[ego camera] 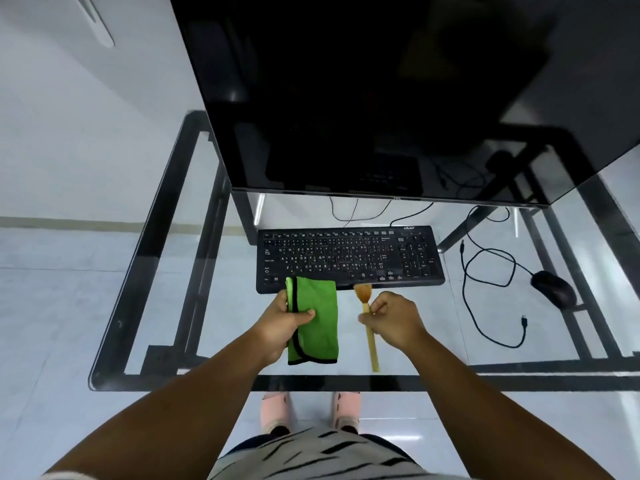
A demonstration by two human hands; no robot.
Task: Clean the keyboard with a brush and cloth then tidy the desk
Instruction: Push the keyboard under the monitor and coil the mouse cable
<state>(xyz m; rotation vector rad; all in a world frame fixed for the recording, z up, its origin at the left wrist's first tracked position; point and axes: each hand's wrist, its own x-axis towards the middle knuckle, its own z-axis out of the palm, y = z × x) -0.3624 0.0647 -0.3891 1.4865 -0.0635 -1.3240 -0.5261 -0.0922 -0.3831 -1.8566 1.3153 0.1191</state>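
A black keyboard (349, 258) lies on the glass desk (194, 271), below the monitor. My left hand (282, 322) grips a folded green cloth (317, 320) with black edging, its top edge just over the keyboard's near left corner. My right hand (393, 320) pinches the wooden handle of a small brush (366, 313). The brush's tan bristles point toward the keyboard's front edge, and the handle end slants back toward me.
A large dark monitor (381, 98) overhangs the back of the desk. A black mouse (554, 288) and loose black cables (485, 271) lie to the right of the keyboard. The desk's front black frame (242, 382) runs just below my hands.
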